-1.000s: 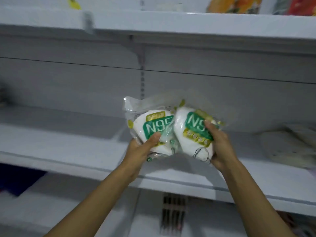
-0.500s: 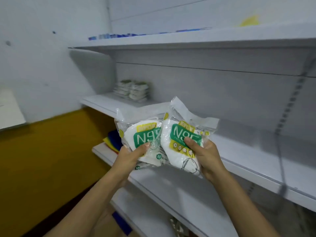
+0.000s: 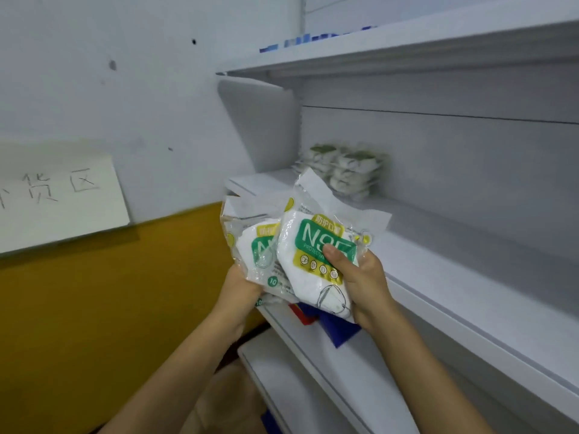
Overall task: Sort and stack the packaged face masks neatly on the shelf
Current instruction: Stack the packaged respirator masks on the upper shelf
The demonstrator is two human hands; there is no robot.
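Note:
I hold clear packs of white N95 face masks with green and yellow labels in front of the white shelf [image 3: 454, 277]. My right hand [image 3: 360, 280] grips the front pack [image 3: 316, 255], thumb pressed on its label. My left hand [image 3: 241, 286] holds the rear pack [image 3: 253, 249] from below, and the front pack overlaps it. At the shelf's far left end stand two stacks of the same mask packs [image 3: 344, 170] against the back panel.
An upper shelf [image 3: 407, 48] carries blue items along its edge. Blue and red items [image 3: 332, 324] lie on the lower shelf [image 3: 313, 386] under my hands. To the left are a white and yellow wall and a paper sign [image 3: 59, 189].
My view has swung left along the shelf, bringing the stacked packs closer. The right-hand pack has slid over the left-hand pack, and my left thumb has gone out of sight.

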